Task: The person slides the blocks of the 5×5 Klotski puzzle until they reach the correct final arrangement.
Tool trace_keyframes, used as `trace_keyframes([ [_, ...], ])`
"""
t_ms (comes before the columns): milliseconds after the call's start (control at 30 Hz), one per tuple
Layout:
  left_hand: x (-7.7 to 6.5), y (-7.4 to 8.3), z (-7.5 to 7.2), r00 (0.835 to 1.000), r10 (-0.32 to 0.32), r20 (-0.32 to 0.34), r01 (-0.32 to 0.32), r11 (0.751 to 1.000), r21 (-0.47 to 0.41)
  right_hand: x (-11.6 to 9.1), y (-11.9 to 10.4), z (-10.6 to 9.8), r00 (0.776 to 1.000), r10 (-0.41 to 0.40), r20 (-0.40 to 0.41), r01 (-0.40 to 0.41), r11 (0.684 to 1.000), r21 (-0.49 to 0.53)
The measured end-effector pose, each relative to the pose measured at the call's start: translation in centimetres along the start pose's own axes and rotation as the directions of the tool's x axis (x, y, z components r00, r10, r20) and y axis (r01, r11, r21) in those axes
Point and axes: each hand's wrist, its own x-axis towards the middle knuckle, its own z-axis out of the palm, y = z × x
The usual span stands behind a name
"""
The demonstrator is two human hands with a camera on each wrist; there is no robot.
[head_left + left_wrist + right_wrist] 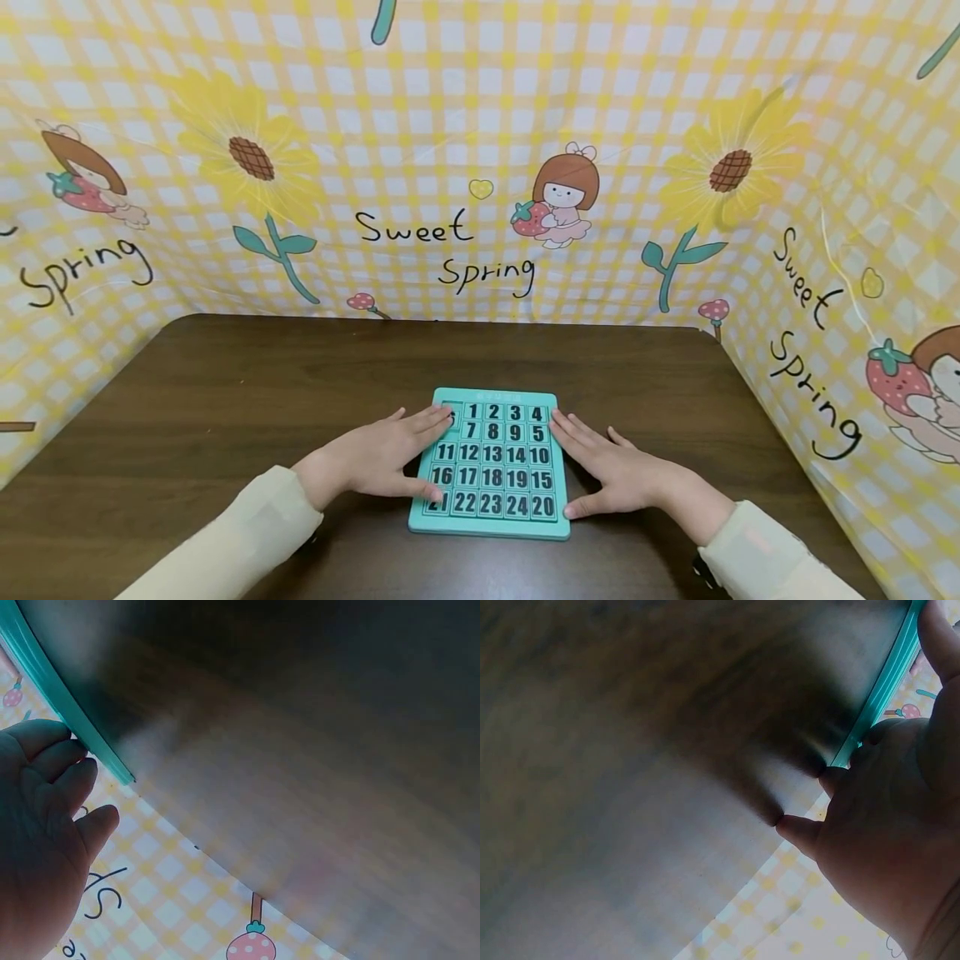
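A turquoise sliding number puzzle [491, 531] lies flat on the table, its numbered tiles set in rows. My left hand [378, 454] rests at its left side. The fingertips of that hand cover part of the 6 tile at the upper left, where a gap in the tiles shows, and its thumb lies on the 21 tile. On the opposite side, my right hand [622, 471] touches the right rim with extended fingers, its thumb by the lower right corner. Both wrist views catch the puzzle's turquoise side edge [67, 697] beside the fingers.
The dark wooden table [300, 367] runs back to a yellow checked cloth [420, 108], which rises behind it and along both sides. Cartoon figures, flowers and "Sweet Spring" lettering are printed on the cloth.
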Motion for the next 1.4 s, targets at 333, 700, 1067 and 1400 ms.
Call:
trace_keyframes([
  [333,-0.9,0.6,0.4,0.999,0.029,-0.018,-0.029,1.000,0.011,0.0,0.2,0.2,1.000,-0.004,-0.004,0.004,1.000,-0.008],
  [700,-0.7,0.6,0.4,0.998,0.055,-0.043,-0.053,0.997,0.052,0.0,0.2,0.0,1.000,-0.003,-0.002,0.003,1.000,-0.009],
  [1067,2.1,1.0,-0.5,0.998,0.062,-0.007,-0.061,0.997,0.046,0.1,0.1,-0.2,1.000,-0.007,0.000,0.007,1.000,-0.014],
  [1400,3.3,1.1,-0.5,0.999,0.032,0.028,-0.034,0.998,0.059,0.0,0.0,-0.1,1.000,0.001,0.001,-0.001,1.000,-0.006],
])
